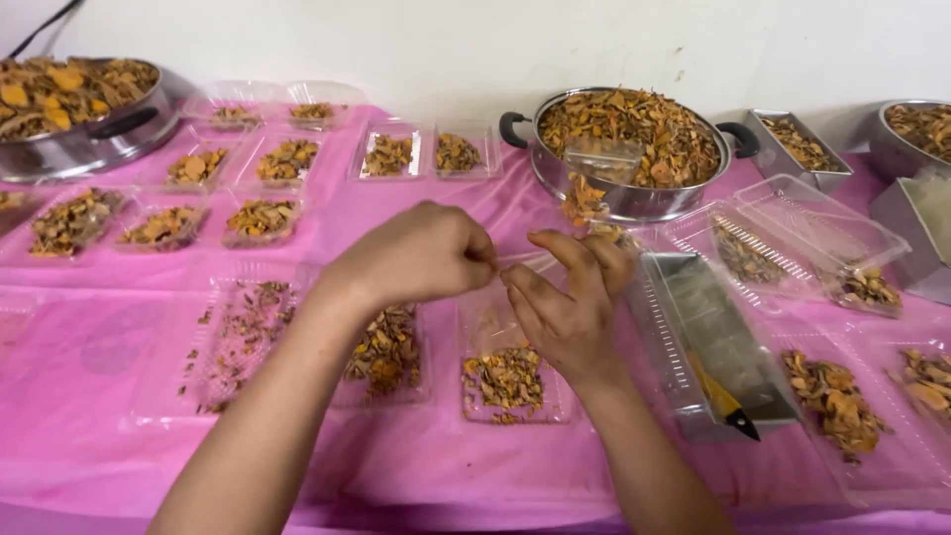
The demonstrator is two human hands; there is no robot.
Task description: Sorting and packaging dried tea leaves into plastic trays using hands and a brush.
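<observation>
Head view looks down on a bench under a pink cover, with both hands raised near the middle. The left hand is curled into a loose fist, its fingers pressed together at the tips; whether anything is pinched there cannot be told. The right hand faces it, almost touching, fingers bent and close together around what looks like a thin clear film, hard to make out.

Just below the fingers lie two clear plastic trays of dried orange-brown chips, one under the right hand and one under the left wrist. Left of these sits a wider clear tray with scattered crumbs. Beyond the left fingers, rows of small clear filled trays run toward the wall. Beyond the right fingers stands a steel pot with black handles, heaped with the same chips. Right of the right hand a long steel trough holds a yellow-and-black cutter, with an open clear hinged box behind it. A second large steel pan sits far left.
</observation>
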